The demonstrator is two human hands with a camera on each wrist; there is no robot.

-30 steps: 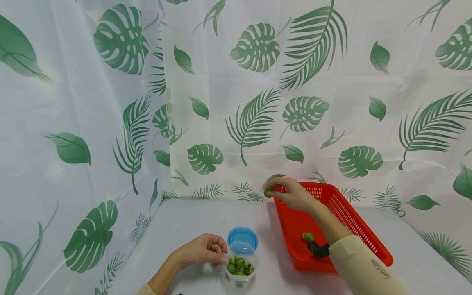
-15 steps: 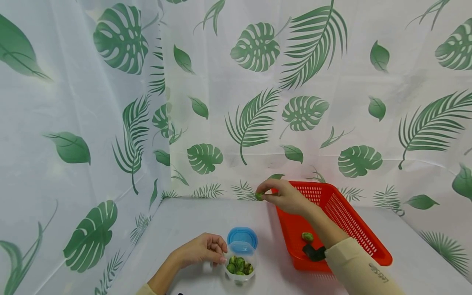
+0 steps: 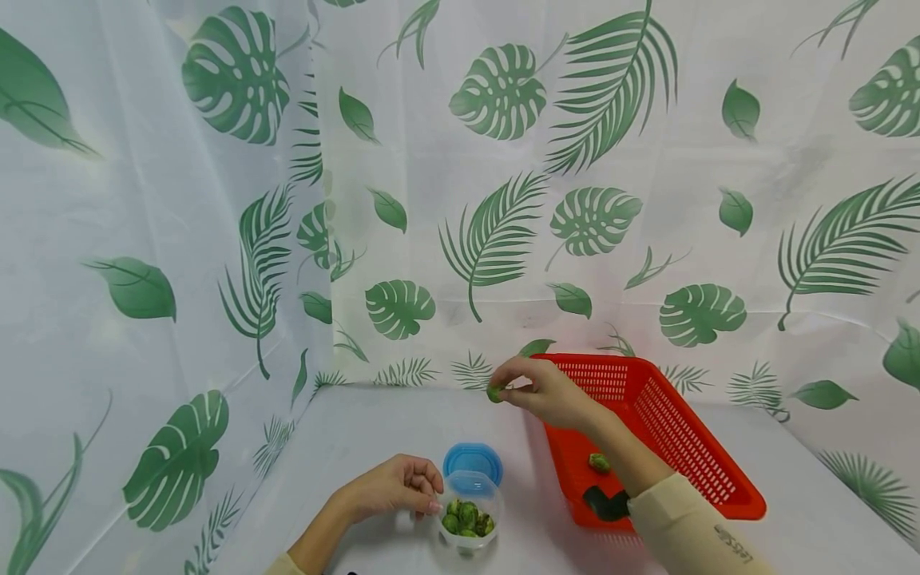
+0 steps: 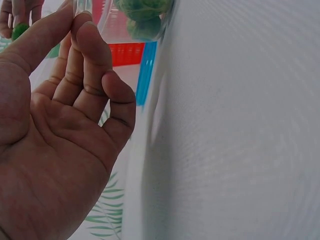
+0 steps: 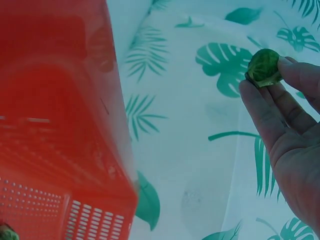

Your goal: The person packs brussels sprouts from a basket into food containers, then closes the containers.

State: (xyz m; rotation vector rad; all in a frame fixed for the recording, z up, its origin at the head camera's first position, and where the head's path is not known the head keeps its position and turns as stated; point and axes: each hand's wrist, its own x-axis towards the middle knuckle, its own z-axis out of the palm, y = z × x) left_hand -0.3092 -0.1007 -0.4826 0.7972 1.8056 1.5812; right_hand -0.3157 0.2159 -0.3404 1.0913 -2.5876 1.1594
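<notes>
My right hand (image 3: pixel 549 391) pinches a single Brussels sprout (image 5: pixel 264 67) between thumb and fingertips, held up in the air by the left rim of the red basket (image 3: pixel 707 447). Farther left and nearer me stands a small clear plastic container (image 3: pixel 467 547) with several Brussels sprouts (image 3: pixel 467 515) inside. Its blue lid (image 3: pixel 473 461) lies behind it. The thumb and index finger of my left hand (image 3: pixel 398 487) pinch the container's left rim, while the other fingers curl loosely below, seen in the left wrist view.
One more Brussels sprout (image 3: pixel 599 462) lies in the basket, close to the right forearm. A black wrist camera (image 3: pixel 606 504) on that arm overlaps the basket's near end. Leaf-patterned sheets (image 3: pixel 503 239) wall in the white table (image 3: pixel 381 419) at the back and sides.
My right hand has carried its Brussels sprout leftward and slightly down, away from the basket. The left hand and the container have stayed in place.
</notes>
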